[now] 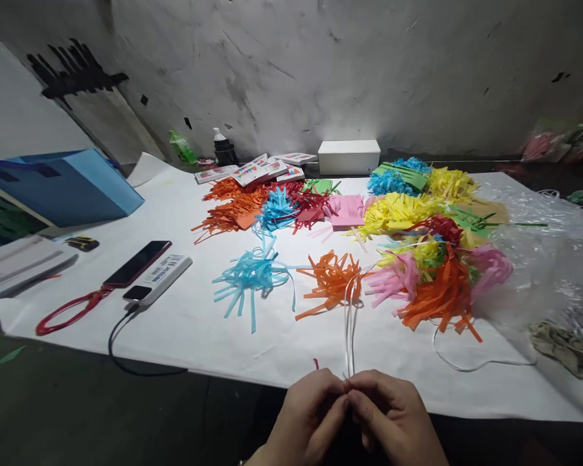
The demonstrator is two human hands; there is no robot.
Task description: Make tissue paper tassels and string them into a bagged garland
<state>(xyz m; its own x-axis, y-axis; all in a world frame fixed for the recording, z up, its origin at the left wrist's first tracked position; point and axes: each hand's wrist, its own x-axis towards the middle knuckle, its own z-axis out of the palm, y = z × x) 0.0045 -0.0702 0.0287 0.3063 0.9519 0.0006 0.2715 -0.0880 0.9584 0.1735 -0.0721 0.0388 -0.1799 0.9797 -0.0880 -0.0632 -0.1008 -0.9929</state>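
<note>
At the table's front edge, my left hand [313, 411] and my right hand [388, 408] meet, thumbs and fingertips pinched together on white cord [350, 330]. The cord runs from the fingertips up the table to an orange paper tassel [335, 278]. Exactly how the cord ends lie between the fingers is hidden. To the left of the orange tassel lies a light blue tassel [250, 275]. On the right, pink [393, 281] and orange tassels [442, 294] form a bunch, with more white cord curving out below it.
Behind are heaped orange, red, blue and yellow tassels [403, 210], printed packets [257, 169] and a white box [348, 157]. On the left lie a phone [138, 262], a power bank [159, 279] with a black cable, and a blue bag [78, 188]. Clear plastic [529, 259] covers the right side.
</note>
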